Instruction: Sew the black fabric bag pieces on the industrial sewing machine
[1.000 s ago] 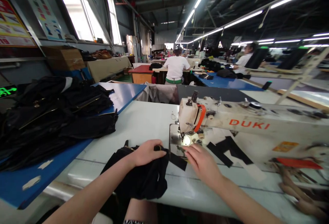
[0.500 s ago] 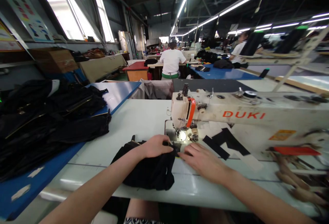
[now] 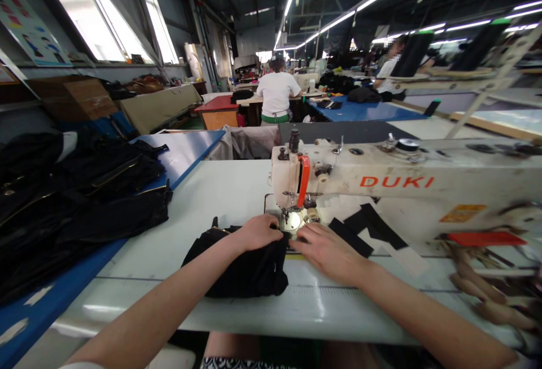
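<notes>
A black cloth piece with a zipper at its upper left lies bunched on the pale table of a sewing machine. My left hand grips the cloth's upper edge, close in front of the needle area. Beside it, my right hand has its fingers bent together at the cloth's right edge; their tips meet the fabric by the metal needle plate. What lies under the fingertips is partly hidden.
Black strips and white scraps lie under the machine arm. A heap of black zippered garments covers the blue table on the left. Ahead, a person in a white shirt sits facing away. Thread cones stand at right.
Both hands have moved slightly forward with the cloth, closer to the needle. My left fingers press flatter on the fabric. The whole view has shifted a little.
</notes>
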The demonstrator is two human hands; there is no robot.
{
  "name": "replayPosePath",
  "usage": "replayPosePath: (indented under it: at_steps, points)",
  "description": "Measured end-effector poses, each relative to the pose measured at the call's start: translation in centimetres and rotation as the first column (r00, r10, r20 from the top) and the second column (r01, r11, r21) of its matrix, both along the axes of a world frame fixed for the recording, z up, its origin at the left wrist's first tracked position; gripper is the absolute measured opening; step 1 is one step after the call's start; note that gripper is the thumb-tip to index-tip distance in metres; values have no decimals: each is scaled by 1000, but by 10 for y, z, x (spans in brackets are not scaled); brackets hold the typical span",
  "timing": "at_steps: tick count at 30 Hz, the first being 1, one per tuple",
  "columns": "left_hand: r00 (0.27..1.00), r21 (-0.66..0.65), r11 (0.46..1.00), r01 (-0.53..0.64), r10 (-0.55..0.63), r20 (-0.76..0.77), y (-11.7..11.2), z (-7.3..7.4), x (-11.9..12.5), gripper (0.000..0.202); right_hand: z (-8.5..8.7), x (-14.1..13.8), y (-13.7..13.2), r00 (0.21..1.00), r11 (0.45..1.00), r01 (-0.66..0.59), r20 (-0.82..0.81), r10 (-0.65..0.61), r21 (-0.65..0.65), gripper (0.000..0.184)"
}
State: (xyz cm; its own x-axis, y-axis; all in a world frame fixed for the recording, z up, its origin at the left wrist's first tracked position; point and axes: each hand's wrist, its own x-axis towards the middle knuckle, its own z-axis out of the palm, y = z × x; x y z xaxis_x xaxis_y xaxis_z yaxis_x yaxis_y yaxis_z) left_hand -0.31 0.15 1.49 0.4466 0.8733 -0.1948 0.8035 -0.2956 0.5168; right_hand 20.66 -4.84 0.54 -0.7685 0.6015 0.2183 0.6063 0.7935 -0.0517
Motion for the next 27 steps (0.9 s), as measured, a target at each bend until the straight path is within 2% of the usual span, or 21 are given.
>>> replayPosePath:
  at_steps: [16, 22, 25, 27]
  points:
    - [994, 30, 999, -13, 16, -108, -2, 1, 8, 17, -9, 1, 0, 994, 998, 31, -102, -37, -55, 25]
    - [990, 40, 998, -38, 43, -136, -1, -3, 10, 16, -16, -9, -1, 978, 996, 82, -188, -85, -22, 24]
    - [987, 77, 995, -62, 73, -142, -5, -5, 9, 17, -18, -13, -2, 980, 995, 97, -173, -98, -15, 22]
    - [982, 152, 984, -89, 112, -153, -10, -3, 9, 24, -17, -14, -2, 980, 995, 101, -172, -99, 2, 21]
